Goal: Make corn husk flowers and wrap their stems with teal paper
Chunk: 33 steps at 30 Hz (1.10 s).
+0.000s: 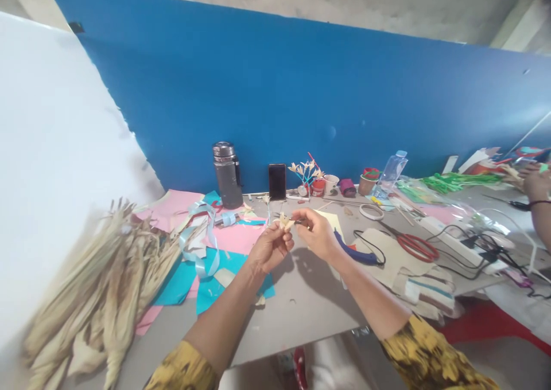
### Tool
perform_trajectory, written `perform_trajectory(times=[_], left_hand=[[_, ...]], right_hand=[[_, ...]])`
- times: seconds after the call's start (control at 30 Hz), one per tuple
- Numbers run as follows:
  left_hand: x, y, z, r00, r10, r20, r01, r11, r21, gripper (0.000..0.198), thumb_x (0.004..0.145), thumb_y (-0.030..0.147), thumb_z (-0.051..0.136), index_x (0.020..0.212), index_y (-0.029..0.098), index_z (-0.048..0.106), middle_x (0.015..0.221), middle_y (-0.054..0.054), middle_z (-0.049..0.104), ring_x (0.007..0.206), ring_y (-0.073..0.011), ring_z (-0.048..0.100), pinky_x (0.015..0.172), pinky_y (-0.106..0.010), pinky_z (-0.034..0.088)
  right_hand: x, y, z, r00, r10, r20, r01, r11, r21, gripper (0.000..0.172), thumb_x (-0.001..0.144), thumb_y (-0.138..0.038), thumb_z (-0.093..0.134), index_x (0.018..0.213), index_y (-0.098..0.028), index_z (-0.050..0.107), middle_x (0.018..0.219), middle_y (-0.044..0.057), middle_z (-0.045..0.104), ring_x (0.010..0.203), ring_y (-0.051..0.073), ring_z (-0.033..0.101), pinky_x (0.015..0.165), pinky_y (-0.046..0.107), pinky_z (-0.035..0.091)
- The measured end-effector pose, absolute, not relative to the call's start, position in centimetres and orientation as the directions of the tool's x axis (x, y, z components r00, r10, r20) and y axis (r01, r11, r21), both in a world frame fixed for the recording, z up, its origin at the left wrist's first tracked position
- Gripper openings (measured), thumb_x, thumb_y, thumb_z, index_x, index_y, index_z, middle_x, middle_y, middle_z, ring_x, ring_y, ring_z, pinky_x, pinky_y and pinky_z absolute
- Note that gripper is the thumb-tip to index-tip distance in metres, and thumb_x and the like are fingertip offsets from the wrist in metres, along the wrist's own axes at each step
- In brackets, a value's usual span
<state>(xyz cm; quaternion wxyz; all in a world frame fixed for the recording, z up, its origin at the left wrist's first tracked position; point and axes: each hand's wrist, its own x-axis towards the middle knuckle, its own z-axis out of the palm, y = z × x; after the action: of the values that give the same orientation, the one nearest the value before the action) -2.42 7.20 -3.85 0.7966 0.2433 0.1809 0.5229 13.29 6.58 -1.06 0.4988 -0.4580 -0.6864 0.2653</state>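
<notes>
My left hand (272, 245) is closed in a pinch on a small pale corn-husk flower (284, 222), held up above the table in front of me. Close against its right side, my right hand (316, 232) has its fingertips pinched at the petals. Something small and dark shows at those fingertips, too little of it to name. Behind the hands, finished-looking husk flowers on blue stems (306, 172) stand by a red tub (318, 187). A large bundle of dried corn husks (107, 287) lies to the left.
Blue and pink paper sheets (174, 281) and a light blue ribbon (210, 269) lie left. A thermos (228, 178) and phone (277, 182) stand behind. Right are a blue glue gun (357, 253), red-handled scissors (417, 248), a power strip (451, 241) and another person's hand (536, 180).
</notes>
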Motion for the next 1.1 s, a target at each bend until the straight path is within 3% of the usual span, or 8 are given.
perform_trajectory(times=[0.17,0.33,0.5,0.6,0.7,0.87,0.97,1.1], left_hand=[[-2.4,7.1,-3.8,0.389,0.921,-0.034,-0.746,0.336,0.576,0.022,0.073,0.012,0.082,0.081,0.012,0.061,0.074,-0.001,0.059,0.057,-0.0053,0.051,0.056,-0.017,0.047],[-2.4,7.3,-4.0,0.389,0.921,-0.034,-0.749,0.337,0.571,0.022,0.073,0.011,0.081,0.084,0.012,0.063,0.074,-0.001,0.06,0.058,-0.0052,0.051,0.057,-0.017,0.047],[-2.4,7.3,-4.0,0.39,0.92,-0.034,-0.745,0.337,0.575,0.023,0.072,0.011,0.083,0.082,0.012,0.062,0.074,0.0,0.059,0.059,-0.0053,0.052,0.058,-0.017,0.047],[-2.4,7.2,-4.0,0.387,0.921,-0.035,-0.74,0.333,0.585,0.026,0.07,0.013,0.085,0.081,0.012,0.062,0.073,0.0,0.058,0.059,-0.0054,0.051,0.058,-0.017,0.047],[-2.4,7.2,-4.0,0.366,0.93,-0.027,-0.735,0.307,0.604,0.03,0.067,0.015,0.088,0.083,0.012,0.062,0.072,0.001,0.058,0.057,-0.0051,0.05,0.056,-0.018,0.045],[-2.3,7.2,-4.0,0.301,0.953,-0.023,-0.704,0.239,0.668,0.034,0.065,0.021,0.09,0.079,0.014,0.06,0.067,0.003,0.058,0.056,-0.006,0.051,0.057,-0.02,0.045],[-2.3,7.2,-4.0,0.281,0.96,-0.007,-0.691,0.207,0.693,0.034,0.064,0.02,0.091,0.078,0.014,0.06,0.064,0.003,0.058,0.055,-0.0064,0.051,0.055,-0.02,0.043],[-2.2,7.3,-4.0,0.275,0.961,0.004,-0.699,0.197,0.688,0.033,0.063,0.02,0.091,0.077,0.014,0.062,0.067,0.002,0.06,0.056,-0.0067,0.052,0.055,-0.021,0.044]], right_hand=[[13.6,6.5,-1.3,-0.132,0.816,0.563,0.41,0.562,-0.718,0.018,0.08,-0.017,0.057,0.095,-0.019,0.068,0.087,0.002,0.069,0.065,0.012,0.058,0.062,0.024,0.047],[13.9,6.7,-1.2,-0.206,0.685,0.699,0.427,0.706,-0.566,0.022,0.083,-0.015,0.058,0.101,-0.021,0.068,0.101,0.005,0.066,0.064,0.011,0.056,0.059,0.023,0.046],[14.4,7.1,-1.2,-0.281,0.659,0.698,0.482,0.725,-0.492,0.013,0.09,-0.021,0.06,0.097,-0.02,0.071,0.099,0.006,0.065,0.064,0.011,0.057,0.06,0.024,0.047],[14.4,6.9,-1.0,-0.235,0.707,0.667,0.483,0.681,-0.551,0.012,0.088,-0.021,0.06,0.096,-0.02,0.069,0.096,0.005,0.068,0.07,0.013,0.061,0.063,0.024,0.047],[14.1,6.5,-0.8,-0.148,0.819,0.554,0.449,0.555,-0.701,0.015,0.083,-0.022,0.061,0.097,-0.02,0.068,0.089,0.002,0.07,0.065,0.012,0.058,0.06,0.023,0.046],[13.4,6.5,-1.0,-0.154,0.943,0.296,0.177,0.32,-0.931,0.021,0.078,-0.037,0.069,0.086,-0.017,0.067,0.071,-0.001,0.067,0.056,0.011,0.055,0.054,0.023,0.043],[13.0,6.5,-1.3,-0.138,0.964,0.227,0.082,0.239,-0.967,0.025,0.075,-0.041,0.073,0.078,-0.018,0.066,0.059,-0.003,0.061,0.051,0.01,0.05,0.05,0.022,0.038],[12.6,6.3,-1.6,-0.022,0.973,0.228,0.092,0.229,-0.969,0.021,0.075,-0.039,0.072,0.072,-0.018,0.067,0.054,-0.004,0.057,0.048,0.01,0.046,0.048,0.023,0.033]])
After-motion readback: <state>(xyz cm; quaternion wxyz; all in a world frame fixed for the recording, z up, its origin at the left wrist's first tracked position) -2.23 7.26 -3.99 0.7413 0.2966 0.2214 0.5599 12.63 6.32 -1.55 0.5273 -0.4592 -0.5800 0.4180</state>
